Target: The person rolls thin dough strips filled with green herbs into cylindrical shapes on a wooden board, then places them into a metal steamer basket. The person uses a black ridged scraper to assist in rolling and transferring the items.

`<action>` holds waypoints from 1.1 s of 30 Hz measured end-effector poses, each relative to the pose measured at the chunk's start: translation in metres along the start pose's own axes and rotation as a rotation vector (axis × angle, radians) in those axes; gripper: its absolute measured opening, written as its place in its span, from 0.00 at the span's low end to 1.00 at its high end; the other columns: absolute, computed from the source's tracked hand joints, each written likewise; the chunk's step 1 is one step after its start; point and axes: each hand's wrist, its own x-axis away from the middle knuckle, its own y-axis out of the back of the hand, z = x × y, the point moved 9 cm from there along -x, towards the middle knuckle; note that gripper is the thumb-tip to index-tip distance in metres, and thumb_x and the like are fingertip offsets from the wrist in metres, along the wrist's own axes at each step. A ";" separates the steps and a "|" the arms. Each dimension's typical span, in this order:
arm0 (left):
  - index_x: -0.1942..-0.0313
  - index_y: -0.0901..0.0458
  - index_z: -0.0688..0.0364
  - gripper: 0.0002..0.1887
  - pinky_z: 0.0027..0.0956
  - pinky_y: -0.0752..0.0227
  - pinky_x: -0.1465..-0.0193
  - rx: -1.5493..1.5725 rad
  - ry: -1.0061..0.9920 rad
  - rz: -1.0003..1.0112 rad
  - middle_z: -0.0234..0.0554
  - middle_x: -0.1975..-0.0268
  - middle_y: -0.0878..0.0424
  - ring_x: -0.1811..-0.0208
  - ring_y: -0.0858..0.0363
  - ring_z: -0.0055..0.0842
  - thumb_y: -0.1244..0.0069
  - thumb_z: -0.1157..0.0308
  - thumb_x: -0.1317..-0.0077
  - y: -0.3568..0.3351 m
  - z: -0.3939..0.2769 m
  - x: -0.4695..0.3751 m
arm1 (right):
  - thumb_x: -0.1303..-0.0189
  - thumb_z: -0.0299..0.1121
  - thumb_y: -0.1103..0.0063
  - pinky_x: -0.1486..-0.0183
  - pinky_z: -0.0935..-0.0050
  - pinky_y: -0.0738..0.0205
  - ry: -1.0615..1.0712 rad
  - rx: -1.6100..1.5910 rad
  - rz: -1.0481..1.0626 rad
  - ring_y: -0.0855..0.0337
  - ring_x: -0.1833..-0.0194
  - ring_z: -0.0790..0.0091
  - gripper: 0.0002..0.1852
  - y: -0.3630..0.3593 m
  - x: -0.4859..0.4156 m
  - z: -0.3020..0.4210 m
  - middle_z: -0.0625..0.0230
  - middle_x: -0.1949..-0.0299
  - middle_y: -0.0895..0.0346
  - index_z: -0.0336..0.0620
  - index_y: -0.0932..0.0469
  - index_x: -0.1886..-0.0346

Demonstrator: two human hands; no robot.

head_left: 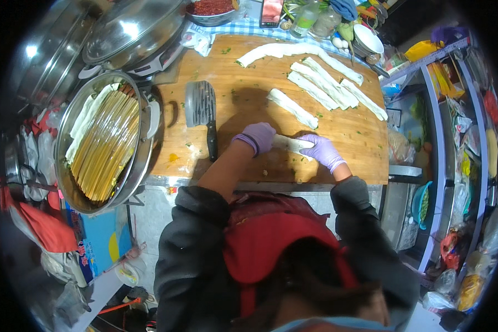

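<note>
A short white dough roll [291, 144] lies across the near part of the wooden board [249, 103], held at both ends. Around its left end is my left hand [257, 137], in a purple glove, the fingers mostly turned from view. On the right end my gloved right hand [321, 151] presses with the thumb over the dough. Just beyond them rests another cut roll [293, 108]. Farther right lie several cut rolls [328, 85], and a long curved roll [290, 49] runs along the far side. Left of my hands is a cleaver [201, 103], its black handle towards me.
A metal pot [143, 166] at the left holds white dough strips [92, 116] beside a row of yellowish stalks [106, 145]. Behind it stands a lidded pan [137, 33]. A bowl of red paste [211, 18] and bottles [305, 20] stand at the back. Shelving [435, 145] rises at right.
</note>
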 end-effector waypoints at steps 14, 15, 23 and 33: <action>0.51 0.18 0.55 0.21 0.38 0.26 0.50 0.338 0.286 -0.428 0.46 0.55 0.17 0.53 0.19 0.40 0.42 0.61 0.45 0.209 0.157 0.330 | 0.47 0.22 0.37 0.50 0.66 0.26 0.836 0.441 0.221 0.18 0.54 0.57 0.18 -0.144 -0.021 0.393 0.58 0.58 0.18 0.41 0.19 0.50; 0.50 0.19 0.56 0.21 0.39 0.27 0.49 0.309 0.315 -0.448 0.46 0.55 0.17 0.53 0.19 0.40 0.43 0.60 0.43 0.212 0.175 0.357 | 0.47 0.24 0.36 0.50 0.66 0.26 0.992 0.453 0.206 0.19 0.55 0.56 0.18 -0.169 -0.025 0.419 0.58 0.59 0.19 0.41 0.19 0.51; 0.47 0.19 0.57 0.21 0.36 0.28 0.44 0.411 0.383 -0.570 0.48 0.51 0.17 0.50 0.19 0.41 0.43 0.71 0.43 0.188 0.255 0.452 | 0.48 0.29 0.44 0.53 0.59 0.23 1.020 0.461 0.435 0.18 0.56 0.53 0.13 -0.317 -0.110 0.441 0.59 0.61 0.19 0.47 0.18 0.57; 0.47 0.20 0.57 0.24 0.38 0.27 0.51 0.186 0.114 -0.516 0.51 0.56 0.18 0.54 0.20 0.46 0.43 0.76 0.47 0.250 0.161 0.341 | 0.49 0.31 0.38 0.52 0.63 0.25 0.848 0.298 0.059 0.19 0.55 0.54 0.16 -0.154 -0.063 0.368 0.59 0.60 0.21 0.48 0.20 0.54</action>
